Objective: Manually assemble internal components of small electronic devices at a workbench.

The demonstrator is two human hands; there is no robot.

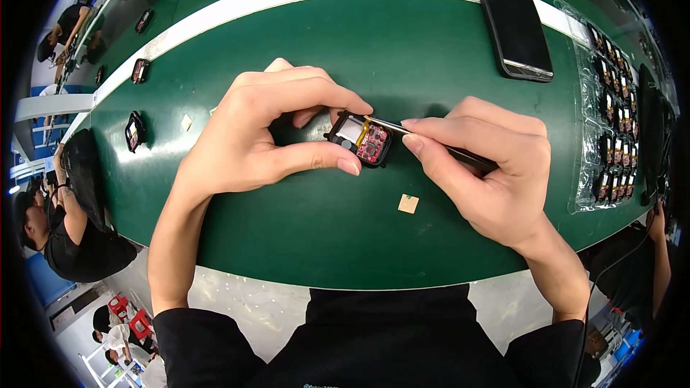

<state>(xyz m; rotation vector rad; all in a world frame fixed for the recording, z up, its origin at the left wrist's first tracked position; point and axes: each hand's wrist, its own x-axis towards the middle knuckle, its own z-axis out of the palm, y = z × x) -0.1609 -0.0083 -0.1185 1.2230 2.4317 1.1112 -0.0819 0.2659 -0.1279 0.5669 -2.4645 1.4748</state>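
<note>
At the clock's centre, above the smooth green tabletop (302,237), the left hand (248,129) pinches a rounded black plastic housing (363,141) between curved thumb and forefinger; a red circuit board (372,145) shows inside. From three o'clock, the right hand (499,162) pinches a slim, metal-tipped tool (392,126), its point at the housing's upper edge. A flat tan square (408,203) lies at five o'clock, a glossy black phone (510,18) at two.
</note>
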